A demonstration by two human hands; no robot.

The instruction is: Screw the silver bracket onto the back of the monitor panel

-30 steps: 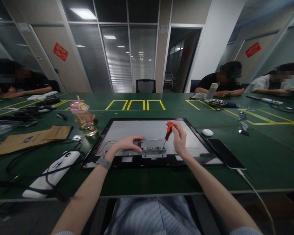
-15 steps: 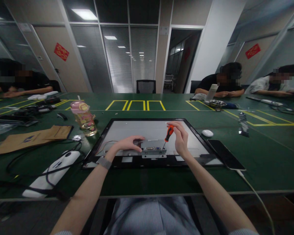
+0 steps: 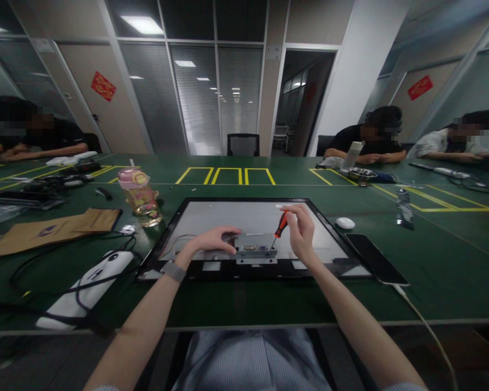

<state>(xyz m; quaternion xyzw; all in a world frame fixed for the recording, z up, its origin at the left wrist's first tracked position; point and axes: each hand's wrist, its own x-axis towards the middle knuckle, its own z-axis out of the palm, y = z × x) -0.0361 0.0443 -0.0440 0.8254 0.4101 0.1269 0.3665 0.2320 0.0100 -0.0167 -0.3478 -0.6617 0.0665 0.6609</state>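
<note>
A display panel [image 3: 224, 217] with a black frame lies flat on the table in front of me. Near its front edge stands a metal bracket [image 3: 244, 254] bearing video ports, one of them blue. My left hand [image 3: 215, 239] grips the bracket's left end between thumb and fingers. In my right hand [image 3: 302, 228] is a red and black screwdriver [image 3: 282, 224], pinched at the top of its handle. Its shaft slants down to the right part of the bracket; the tip is too small to make out.
Left of the panel stand a pink-lidded bottle [image 3: 138, 195], a brown paper bag [image 3: 52, 231] and a white power strip [image 3: 89, 288] with black cables. To the right lie a white mouse-like object [image 3: 345, 223] and a phone [image 3: 377, 258] on a cable. Several people sit across the table.
My right hand has shifted slightly and its fingers have turned on the screwdriver handle, which leans a little differently. The left hand stays on the bracket.
</note>
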